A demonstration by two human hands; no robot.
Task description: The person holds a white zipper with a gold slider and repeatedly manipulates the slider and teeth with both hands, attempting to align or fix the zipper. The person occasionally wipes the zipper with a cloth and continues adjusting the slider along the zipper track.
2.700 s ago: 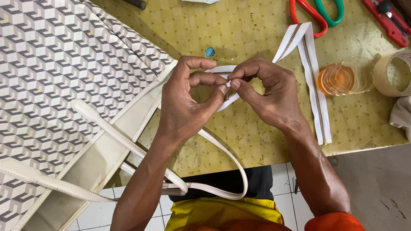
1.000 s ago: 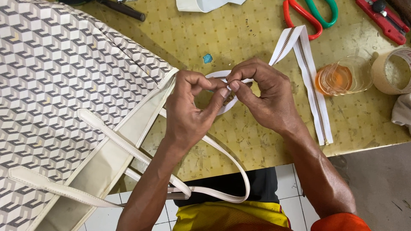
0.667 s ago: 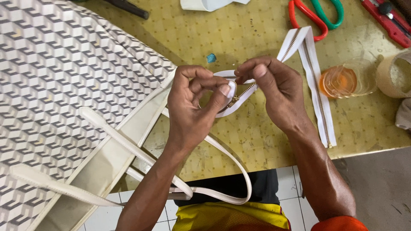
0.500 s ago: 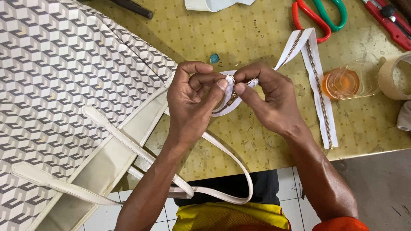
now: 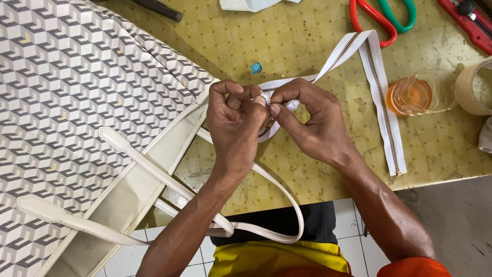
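The white zipper tape lies across the yellow-green patterned tabletop, and one end of it is pinched between your two hands near the middle of the table, just beside the open mouth of the bag. Your left hand is curled tight, thumb and forefinger clamped on the tape's end where the metal teeth begin. Your right hand meets it fingertip to fingertip, gripping the same end from the other side; a small brass-coloured piece shows between the fingers, but it is too hidden to tell what it is. From your grip the tape runs up and to the right, folds over near the scissors with one red and one green handle, then drops down to the table's front edge. The grey-and-white geometric tote bag fills the left side, its cream handles trailing under your left wrist. A clear cup with orange contents sits right of the tape, next to a roll of tape.
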